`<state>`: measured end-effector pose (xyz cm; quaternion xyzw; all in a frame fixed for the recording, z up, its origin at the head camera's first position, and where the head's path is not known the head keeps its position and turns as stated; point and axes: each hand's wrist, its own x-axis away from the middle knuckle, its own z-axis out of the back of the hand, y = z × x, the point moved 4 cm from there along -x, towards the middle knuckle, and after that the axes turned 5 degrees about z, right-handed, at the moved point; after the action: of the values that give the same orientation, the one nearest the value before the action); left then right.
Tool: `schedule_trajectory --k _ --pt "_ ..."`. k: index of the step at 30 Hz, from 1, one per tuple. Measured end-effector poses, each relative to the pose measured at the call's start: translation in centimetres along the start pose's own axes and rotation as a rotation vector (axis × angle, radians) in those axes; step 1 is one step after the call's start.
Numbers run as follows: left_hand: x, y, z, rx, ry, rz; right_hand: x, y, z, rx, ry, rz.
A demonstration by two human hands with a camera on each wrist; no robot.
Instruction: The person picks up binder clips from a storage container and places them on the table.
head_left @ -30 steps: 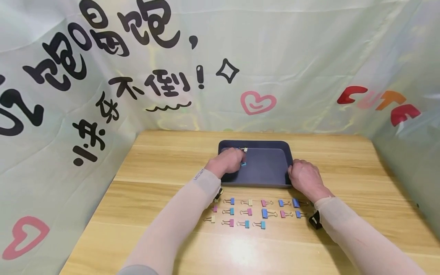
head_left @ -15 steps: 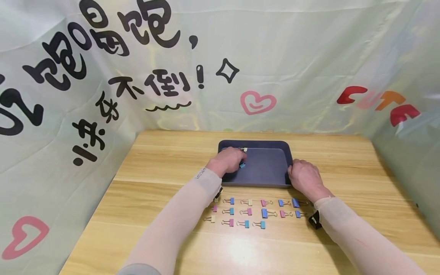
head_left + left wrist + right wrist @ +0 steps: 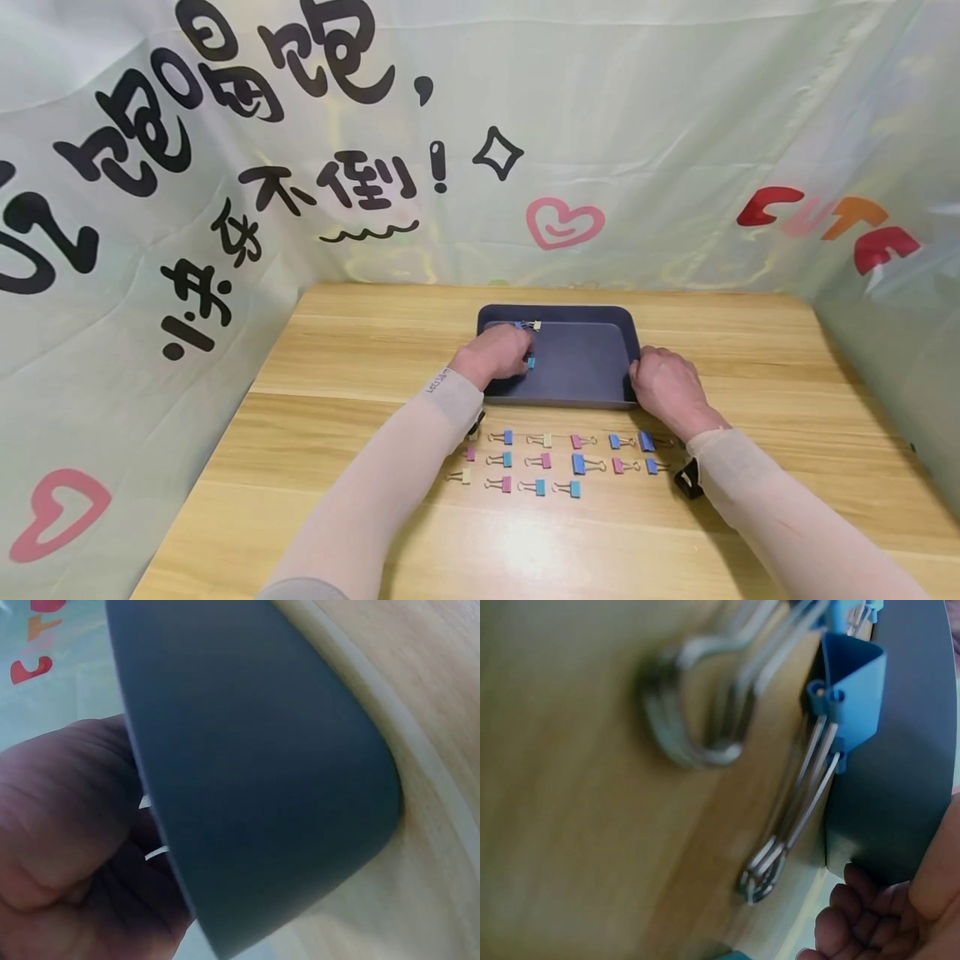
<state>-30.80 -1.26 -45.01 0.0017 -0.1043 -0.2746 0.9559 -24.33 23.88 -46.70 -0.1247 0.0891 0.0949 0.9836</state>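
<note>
A dark grey tray (image 3: 592, 367) lies on the table. My left hand (image 3: 497, 352) reaches over its left wall and pinches a teal binder clip (image 3: 531, 363) low inside; the fingertips are mostly hidden. In the left wrist view the tray's outer wall (image 3: 277, 780) covers much of that hand (image 3: 67, 840). Beyond it, a pale yellow binder clip (image 3: 536, 326) and part of a blue one sit near the tray's back left. My right hand (image 3: 667, 385) holds the tray's right side, with curled fingers (image 3: 855, 919) showing at its outer corner in the right wrist view.
Several binder clips lie in rows before the tray, among them a large blue clip (image 3: 587, 464), a pink clip (image 3: 542, 461) and a teal clip (image 3: 573, 489). Close to the right wrist lies another blue clip (image 3: 855, 690). A printed cloth (image 3: 660, 125) walls the table.
The teal clip at my left fingertips has turned and shifted slightly toward the near side. My right hand keeps its place on the tray, and the rows of clips are unchanged.
</note>
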Motion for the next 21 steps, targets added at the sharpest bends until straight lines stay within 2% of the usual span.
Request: schedule_trajectory --k 9,13,16,21 --pt "0.3 -0.2 0.0 0.05 -0.019 -0.012 0.0 -0.1 0.0 0.001 -0.001 0.0" --pt "0.9 -0.5 0.3 0.088 0.003 -0.012 0.0 -0.1 0.1 0.0 0.0 0.002" --pt "2.0 -0.7 1.0 0.121 0.042 -0.047 0.0 -0.1 0.1 -0.004 0.002 0.004" --pt "4.8 -1.3 2.3 0.179 0.079 -0.099 0.0 0.0 0.1 -0.002 0.008 0.006"
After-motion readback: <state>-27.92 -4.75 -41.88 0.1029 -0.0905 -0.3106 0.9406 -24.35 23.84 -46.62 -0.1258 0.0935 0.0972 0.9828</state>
